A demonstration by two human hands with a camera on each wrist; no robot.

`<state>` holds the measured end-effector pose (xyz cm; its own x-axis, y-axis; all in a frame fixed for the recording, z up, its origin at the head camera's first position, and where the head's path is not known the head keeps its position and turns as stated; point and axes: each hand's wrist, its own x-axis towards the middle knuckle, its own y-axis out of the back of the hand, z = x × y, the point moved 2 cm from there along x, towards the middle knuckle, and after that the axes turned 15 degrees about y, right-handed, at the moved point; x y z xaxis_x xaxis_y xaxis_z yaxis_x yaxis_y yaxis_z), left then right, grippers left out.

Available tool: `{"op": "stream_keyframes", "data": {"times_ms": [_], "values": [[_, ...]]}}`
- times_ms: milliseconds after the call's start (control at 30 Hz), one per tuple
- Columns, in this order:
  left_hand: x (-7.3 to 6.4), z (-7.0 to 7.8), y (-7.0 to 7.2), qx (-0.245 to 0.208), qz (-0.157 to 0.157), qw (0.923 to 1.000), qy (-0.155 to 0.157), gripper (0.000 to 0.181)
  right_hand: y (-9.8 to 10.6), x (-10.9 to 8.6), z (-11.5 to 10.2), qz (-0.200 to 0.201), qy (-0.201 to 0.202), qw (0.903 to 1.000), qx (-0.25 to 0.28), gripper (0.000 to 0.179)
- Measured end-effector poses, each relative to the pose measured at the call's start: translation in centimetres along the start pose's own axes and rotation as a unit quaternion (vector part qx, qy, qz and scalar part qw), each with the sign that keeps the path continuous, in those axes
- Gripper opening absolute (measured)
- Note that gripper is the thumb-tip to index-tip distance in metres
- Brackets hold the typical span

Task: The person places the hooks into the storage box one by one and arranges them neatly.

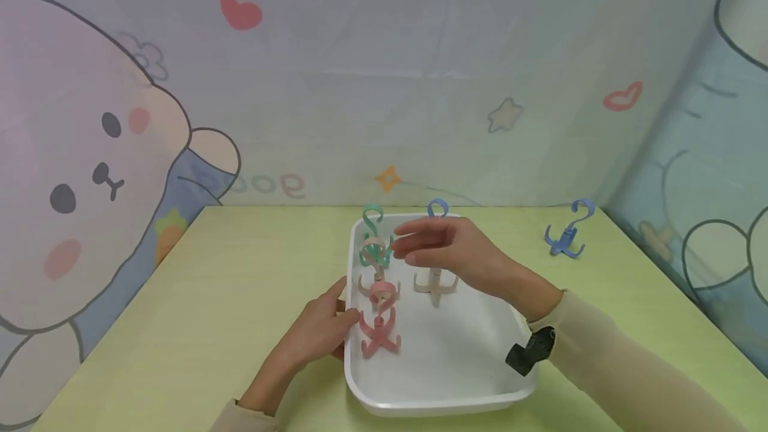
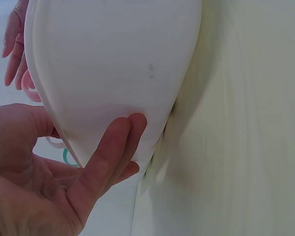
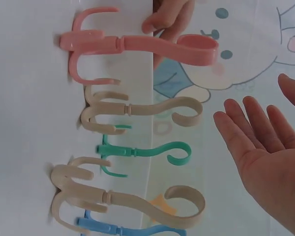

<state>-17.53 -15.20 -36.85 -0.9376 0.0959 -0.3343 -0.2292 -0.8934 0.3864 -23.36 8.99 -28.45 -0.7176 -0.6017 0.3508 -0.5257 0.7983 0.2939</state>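
A white plastic tray (image 1: 456, 359) sits on the table, its left side gripped by my left hand (image 1: 321, 329), thumb at the rim and fingers against the outer wall (image 2: 113, 64). Rotating-style hooks with curled tops and upturned prongs stand in it. Along the left side are a pink hook (image 3: 96, 44), a beige hook (image 3: 108, 108) and a green hook (image 3: 118, 151). Farther right stand a second beige hook (image 3: 83, 191) and a blue hook (image 3: 101, 226). Over the tray hovers my right hand (image 1: 459, 249), fingers extended, holding nothing and partly covering the blue and beige hooks in the head view.
Another blue hook (image 1: 565, 240) stands on the pale yellow-green table (image 1: 240, 305), at the far right beyond the tray. A cartoon-printed cloth (image 1: 384, 85) hangs behind the table. A black strap device (image 1: 531, 351) is on the right wrist.
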Motion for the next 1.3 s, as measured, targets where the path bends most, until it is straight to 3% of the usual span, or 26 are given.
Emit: {"op": "stream_keyframes", "data": {"times_ms": [167,367,633,1067,1300], "values": [[-0.1,0.0,0.0,0.001,0.002,1.0000,-0.002,0.064,1.8,-0.5,0.0,0.039,-0.008,0.9990,-0.020,0.043],[-0.1,-0.1,0.1,0.000,0.000,1.0000,-0.005,0.065,4.1,-1.5,0.5,0.099,0.016,0.9937,-0.051,0.040],[0.0,-0.1,0.1,0.002,0.004,1.0000,-0.005,0.065,6.8,-3.0,0.2,0.167,0.032,0.9846,0.042,0.026],[0.1,-0.2,0.0,0.002,0.008,1.0000,-0.004,0.066,10.9,-6.2,2.0,0.241,0.063,0.9665,0.062,0.025],[0.0,-0.1,0.0,0.002,0.004,1.0000,-0.001,0.066,12.3,-7.2,2.9,0.272,0.055,0.9594,0.049,0.024]]}}
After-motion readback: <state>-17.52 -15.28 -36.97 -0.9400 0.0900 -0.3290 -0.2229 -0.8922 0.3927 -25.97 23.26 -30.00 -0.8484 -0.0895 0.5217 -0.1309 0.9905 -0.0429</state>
